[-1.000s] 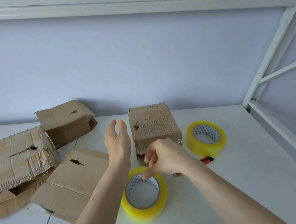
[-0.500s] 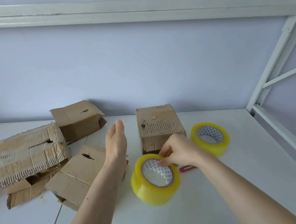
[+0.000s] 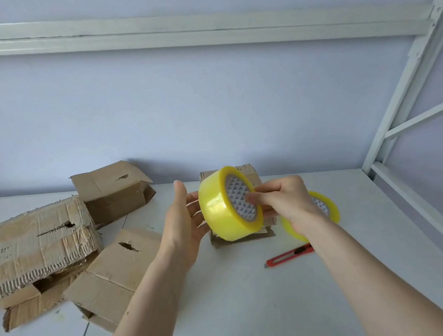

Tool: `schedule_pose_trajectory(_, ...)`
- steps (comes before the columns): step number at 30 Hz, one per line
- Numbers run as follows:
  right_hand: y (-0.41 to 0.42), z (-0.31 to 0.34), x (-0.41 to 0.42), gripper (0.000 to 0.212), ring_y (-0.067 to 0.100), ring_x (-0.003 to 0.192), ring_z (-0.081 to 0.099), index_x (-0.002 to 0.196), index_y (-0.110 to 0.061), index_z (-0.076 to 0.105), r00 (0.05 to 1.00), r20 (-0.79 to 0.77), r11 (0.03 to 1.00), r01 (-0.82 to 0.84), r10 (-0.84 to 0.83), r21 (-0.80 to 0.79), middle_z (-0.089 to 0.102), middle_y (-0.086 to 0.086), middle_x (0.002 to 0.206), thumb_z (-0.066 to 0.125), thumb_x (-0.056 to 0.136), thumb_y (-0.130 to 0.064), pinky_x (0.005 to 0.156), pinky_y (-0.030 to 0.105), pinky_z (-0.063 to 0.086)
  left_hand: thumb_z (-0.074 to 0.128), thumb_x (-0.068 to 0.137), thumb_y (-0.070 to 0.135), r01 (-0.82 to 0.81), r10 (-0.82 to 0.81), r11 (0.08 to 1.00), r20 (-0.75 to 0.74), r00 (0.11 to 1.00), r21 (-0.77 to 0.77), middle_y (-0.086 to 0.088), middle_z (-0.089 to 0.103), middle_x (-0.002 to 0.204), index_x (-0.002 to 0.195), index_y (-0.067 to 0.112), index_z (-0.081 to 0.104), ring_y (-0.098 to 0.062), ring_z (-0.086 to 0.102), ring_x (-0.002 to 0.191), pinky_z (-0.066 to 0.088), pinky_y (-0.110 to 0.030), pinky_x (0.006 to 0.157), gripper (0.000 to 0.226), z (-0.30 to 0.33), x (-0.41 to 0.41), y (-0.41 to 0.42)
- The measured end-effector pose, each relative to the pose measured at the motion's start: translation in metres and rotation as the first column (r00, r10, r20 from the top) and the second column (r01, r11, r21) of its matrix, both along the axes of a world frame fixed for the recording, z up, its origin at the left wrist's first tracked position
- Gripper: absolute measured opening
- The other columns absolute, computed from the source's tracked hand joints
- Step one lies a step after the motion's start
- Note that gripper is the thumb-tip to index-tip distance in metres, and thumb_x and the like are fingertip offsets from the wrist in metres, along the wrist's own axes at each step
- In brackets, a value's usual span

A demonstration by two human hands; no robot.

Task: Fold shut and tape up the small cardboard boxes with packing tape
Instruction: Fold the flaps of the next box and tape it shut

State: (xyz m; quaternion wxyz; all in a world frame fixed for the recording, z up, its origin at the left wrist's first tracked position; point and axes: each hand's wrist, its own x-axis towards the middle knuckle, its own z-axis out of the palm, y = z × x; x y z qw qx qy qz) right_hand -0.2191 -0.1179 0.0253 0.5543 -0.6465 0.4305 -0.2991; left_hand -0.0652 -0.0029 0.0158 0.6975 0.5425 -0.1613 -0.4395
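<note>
The right hand (image 3: 281, 202), just right of the frame's centre, grips a roll of yellow packing tape (image 3: 227, 204) with fingers hooked through its patterned core and the thumb on the outer side, holding the roll on edge in the air. The left hand (image 3: 184, 223) stands just left of the roll, palm turned toward it, fingers straight and spread, holding nothing; its fingertips look to be touching or nearly touching the roll's yellow band. Both forearms rise from the bottom of the frame and meet at the roll.

I judge the step in hand to be readying the tape: no strip is pulled free, and no box is being folded yet. The next move likely calls for finding the loose end on the glossy band and peeling it up with the left fingers while the right steadies the core; that end is not visible here.

Directly behind the roll, at centre, sits a small cardboard box (image 3: 256, 174), largely hidden by it. A second tape roll (image 3: 328, 209) lies flat behind the right wrist, and a red utility knife (image 3: 286, 256) lies below it on the white table (image 3: 267, 320). At the left of the frame lie more boxes: a crumpled large box (image 3: 30, 250), a flattened box (image 3: 115, 274) and a partly open box (image 3: 113, 190) near the wall.
</note>
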Motion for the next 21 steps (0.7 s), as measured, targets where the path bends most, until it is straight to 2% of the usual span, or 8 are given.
schedule_pose_trajectory(3,-0.002,0.000,0.005,0.014,0.022,0.076,0.076,0.076,-0.025,0.080,0.996,-0.011,0.988,0.086,-0.088,-0.130,0.077,-0.001,0.077,0.090,0.071,-0.017,0.075,0.043,0.063,0.033,0.100,0.063,0.060,-0.062,0.997,-0.040,0.997,-0.049,-0.012,0.073,0.095,0.096,0.009,0.065,-0.025,0.069,0.088,0.054,-0.039,0.080,0.064,0.002,0.000,0.001)
schedule_pose_trajectory(5,-0.002,0.002,0.008,0.016,0.012,0.077,0.074,0.069,-0.034,0.078,0.989,-0.035,0.964,0.129,-0.141,-0.232,0.075,-0.012,0.072,0.092,0.067,-0.026,0.079,0.040,0.062,0.048,0.094,0.061,0.085,-0.085,0.995,0.003,0.996,-0.061,-0.006,0.075,0.090,0.095,0.011,0.070,-0.019,0.071,0.084,0.056,-0.036,0.078,0.054,0.003,-0.001,0.000)
schedule_pose_trajectory(7,0.000,0.008,0.012,0.017,0.005,0.076,0.072,0.067,-0.034,0.076,0.979,-0.054,0.936,0.170,-0.195,-0.308,0.072,-0.019,0.065,0.093,0.064,-0.031,0.080,0.035,0.060,0.065,0.088,0.047,0.078,-0.075,0.996,0.086,0.994,-0.040,-0.001,0.075,0.083,0.102,0.010,0.072,-0.014,0.071,0.080,0.056,-0.033,0.073,0.041,0.002,-0.002,-0.001)
schedule_pose_trajectory(10,-0.001,0.017,0.016,0.023,0.001,0.075,0.070,0.059,-0.038,0.071,0.985,-0.049,0.915,0.137,-0.168,-0.379,0.069,-0.023,0.062,0.092,0.067,-0.034,0.081,0.032,0.058,0.069,0.092,0.031,0.030,-0.029,0.999,0.065,0.997,-0.012,-0.002,0.071,0.077,0.094,0.008,0.071,-0.017,0.068,0.080,0.056,-0.037,0.077,0.023,-0.001,0.001,-0.002)
schedule_pose_trajectory(12,-0.004,0.017,0.016,0.013,0.005,0.081,0.073,0.072,-0.030,0.077,0.994,0.055,0.935,0.103,-0.089,-0.338,0.075,-0.015,0.075,0.086,0.076,-0.038,0.086,0.037,0.059,0.065,0.095,0.033,-0.005,0.005,1.000,-0.038,0.999,-0.007,-0.004,0.071,0.078,0.091,0.007,0.069,-0.018,0.067,0.078,0.056,-0.038,0.079,0.027,-0.003,0.006,-0.003)
schedule_pose_trajectory(15,-0.006,0.012,0.013,0.030,0.010,0.098,0.072,0.092,-0.024,0.077,0.985,0.166,0.970,0.005,0.036,-0.242,0.077,-0.007,0.094,0.074,0.082,-0.052,0.085,0.039,0.060,0.062,0.098,0.036,-0.067,0.062,0.998,-0.192,0.979,-0.015,-0.008,0.071,0.092,0.104,0.007,0.067,-0.023,0.068,0.087,0.058,-0.040,0.084,0.030,-0.004,0.011,-0.009)
schedule_pose_trajectory(18,-0.004,-0.003,0.015,0.027,0.001,0.100,0.068,0.109,-0.013,0.075,0.974,0.166,0.935,-0.092,0.156,-0.341,0.075,-0.006,0.104,0.077,0.085,-0.025,0.083,0.023,0.057,0.056,0.102,0.034,-0.077,0.064,0.996,-0.278,0.958,-0.034,-0.006,0.078,0.087,0.108,0.011,0.066,-0.018,0.075,0.075,0.063,-0.032,0.066,0.026,-0.002,0.013,-0.017)
schedule_pose_trajectory(21,-0.010,-0.011,0.023,0.018,0.002,0.095,0.070,0.101,0.001,0.076,0.945,0.308,0.928,0.011,0.113,-0.373,0.074,0.000,0.103,0.075,0.084,0.002,0.082,0.022,0.057,0.053,0.103,0.036,-0.076,0.055,0.996,-0.323,0.945,-0.052,-0.005,0.078,0.082,0.106,0.011,0.066,-0.016,0.075,0.068,0.061,-0.029,0.056,0.029,0.001,0.010,-0.021)
